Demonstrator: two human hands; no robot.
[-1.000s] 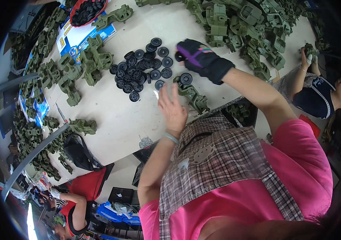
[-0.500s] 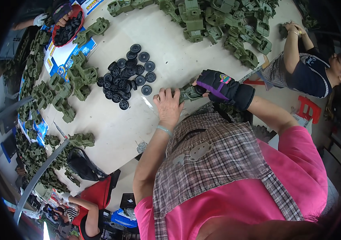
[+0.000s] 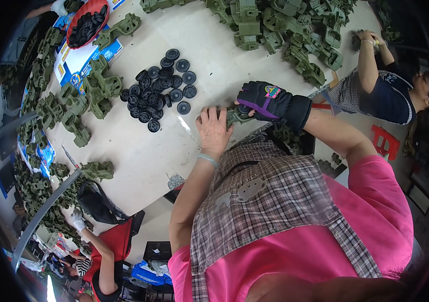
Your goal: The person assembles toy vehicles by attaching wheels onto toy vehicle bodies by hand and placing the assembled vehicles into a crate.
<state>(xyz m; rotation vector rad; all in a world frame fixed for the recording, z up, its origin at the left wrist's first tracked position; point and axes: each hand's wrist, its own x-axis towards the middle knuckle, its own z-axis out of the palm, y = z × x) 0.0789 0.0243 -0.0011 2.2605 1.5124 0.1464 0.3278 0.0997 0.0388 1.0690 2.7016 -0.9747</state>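
A green plastic toy vehicle body point(image 3: 235, 117) lies at the table's near edge between my two hands. My bare left hand point(image 3: 213, 130) is closed over its left end, fingers bent and knuckles up. My right hand point(image 3: 266, 103), in a black and purple fingerless glove, grips the other end. A black toy wheel point(image 3: 243, 108) shows under the gloved fingers, against the green body. Whether it is fixed there I cannot tell. Just beyond my left hand spreads a loose pile of black wheels point(image 3: 154, 95), some flat and some leaning.
Green vehicle bodies point(image 3: 295, 30) are heaped at the far right, with more point(image 3: 81, 108) along the left. A red bowl of black wheels point(image 3: 87, 27) stands at the far left. Co-workers sit at the right point(image 3: 390, 90) and lower left point(image 3: 106, 267). A red stool point(image 3: 384, 142) stands at right.
My gloved right hand has shifted slightly left and turned over the green body. A co-worker's hand has left the red bowl. At lower left, a white-gloved hand has moved up to the green bodies.
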